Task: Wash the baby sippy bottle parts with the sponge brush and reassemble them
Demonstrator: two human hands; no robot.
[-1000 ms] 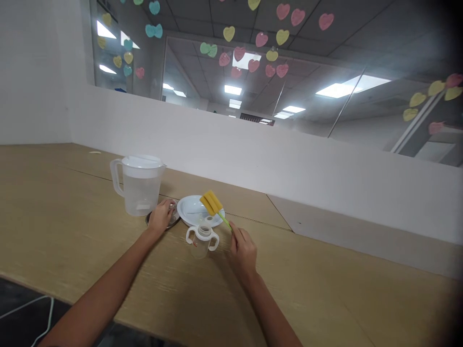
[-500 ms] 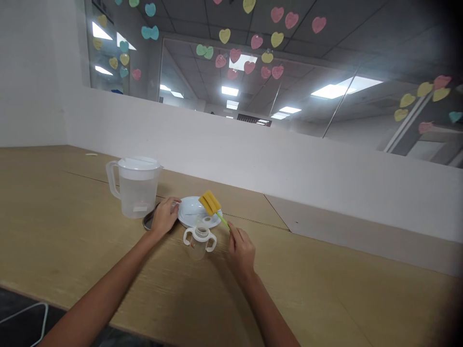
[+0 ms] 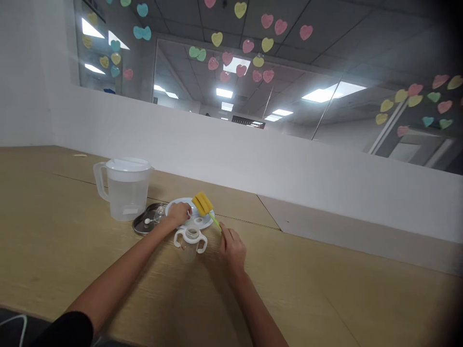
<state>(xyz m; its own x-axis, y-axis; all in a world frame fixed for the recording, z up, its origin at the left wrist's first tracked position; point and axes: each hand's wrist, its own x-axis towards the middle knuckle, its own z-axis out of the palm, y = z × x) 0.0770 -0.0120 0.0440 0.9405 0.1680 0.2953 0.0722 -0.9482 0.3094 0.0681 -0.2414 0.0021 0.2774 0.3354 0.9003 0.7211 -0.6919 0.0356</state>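
Note:
My right hand (image 3: 233, 246) is closed round the green handle of a brush with a yellow sponge head (image 3: 202, 203), held up over the right side of a white plate (image 3: 209, 222). Over the plate's left part is my left hand (image 3: 180, 213), fingers curled downward; what its fingertips hold, if anything, is too small to tell. A clear cup with two white handles (image 3: 190, 241) stands open-topped in front of the plate, between my forearms. Part of the plate is hidden by my left hand.
A lidded clear pitcher (image 3: 128, 190) stands at the left. Beside it a dark metal tray (image 3: 139, 225) holds small clear and white pieces. A white wall with a window runs behind the wooden table (image 3: 307, 289).
My left hand has moved right, from the plate's left edge to over the plate, uncovering the metal tray. The view has shifted slightly. The brush stays in my right hand.

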